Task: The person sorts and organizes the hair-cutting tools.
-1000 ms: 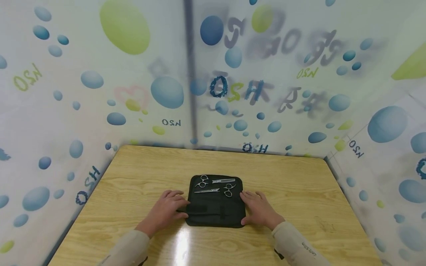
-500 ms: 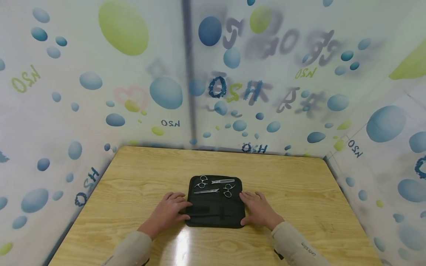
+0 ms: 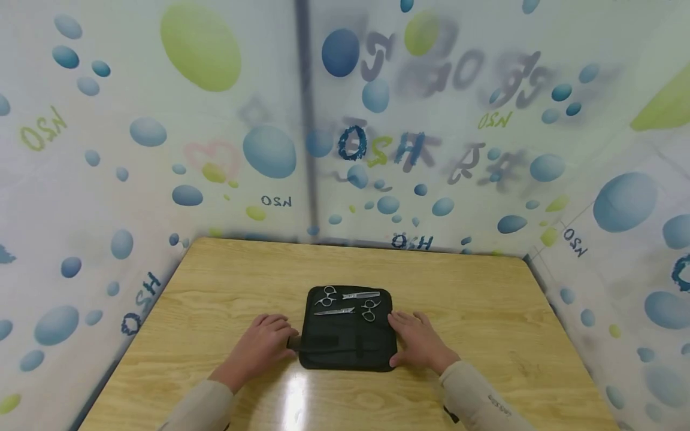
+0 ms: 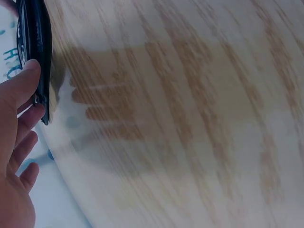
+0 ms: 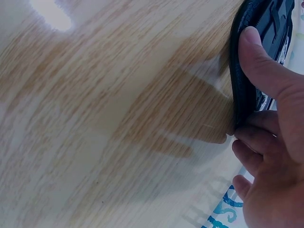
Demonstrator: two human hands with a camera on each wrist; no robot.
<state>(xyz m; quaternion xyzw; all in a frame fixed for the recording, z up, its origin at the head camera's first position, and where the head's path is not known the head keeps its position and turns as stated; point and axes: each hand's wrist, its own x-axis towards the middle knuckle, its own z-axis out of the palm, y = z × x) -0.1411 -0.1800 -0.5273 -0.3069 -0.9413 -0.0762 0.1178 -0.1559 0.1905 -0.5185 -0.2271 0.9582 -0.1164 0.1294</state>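
A black zip case lies unfolded on the table. Two pairs of metal scissors show on its upper half: one with plain blades, the other with a broader blade. At its left edge my left hand pinches the end of a dark flat strip that sticks out of the case. Whether it is a strap or a comb I cannot tell. My right hand rests along the case's right edge, its thumb on the rim near the corner and its fingers lightly bent farther up.
The light wooden table reaches back to a wall printed with bubbles and mirrored letters. Side panels with the same print stand to the left and right. A bright reflection lies on the wood in front of the case.
My left hand has shifted left, off the case's edge, and the dark strip now sticks out between its fingers. My right hand and the scissors have hardly moved.
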